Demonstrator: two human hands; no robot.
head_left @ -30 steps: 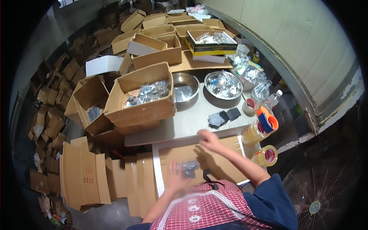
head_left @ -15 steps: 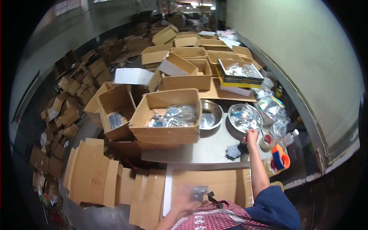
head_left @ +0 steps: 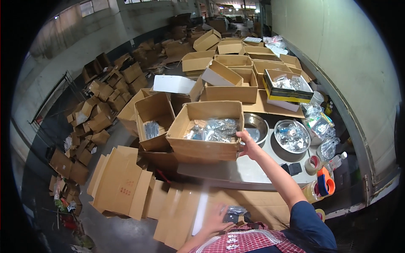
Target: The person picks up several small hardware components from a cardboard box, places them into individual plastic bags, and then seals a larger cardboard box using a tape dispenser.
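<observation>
While the left hand (head_left: 217,219) stays low, close to the body and well in front of the big open box (head_left: 207,135), its fingers rest spread on a small dark packet (head_left: 233,213) lying on flat cardboard; the hand pins the packet rather than closing around it, which keeps it from sliding off. To the left of the big box, flattened cartons (head_left: 120,181) lie stacked on the floor within arm's reach, and a smaller open box (head_left: 154,120) stands tilted just beside it with a few shiny bags inside. The big box itself sits on the near left corner of the grey table (head_left: 249,170), its flaps folded out so the heap of clear plastic bags (head_left: 213,128) inside is easy to get at. The right hand (head_left: 249,145) reaches across the table to the box's right-hand rim; the fingers curl at the edge, but whether they grip the cardboard or a bag I cannot tell (the wrist hides the fingertips). Just right of the box stand two steel bowls, the nearer one (head_left: 255,126) nearly empty, the farther one (head_left: 292,135) full of small bagged pieces. Farther right again, at the table's edge, are tape rolls (head_left: 313,162), an orange tape dispenser (head_left: 324,184) and a plastic bottle (head_left: 337,160).

Behind the big box, more open cartons crowd a second surface along the pale wall (head_left: 337,55). The room is a long concrete-floored workshop, and loose cardboard boxes (head_left: 101,109) are strewn far to the left.
</observation>
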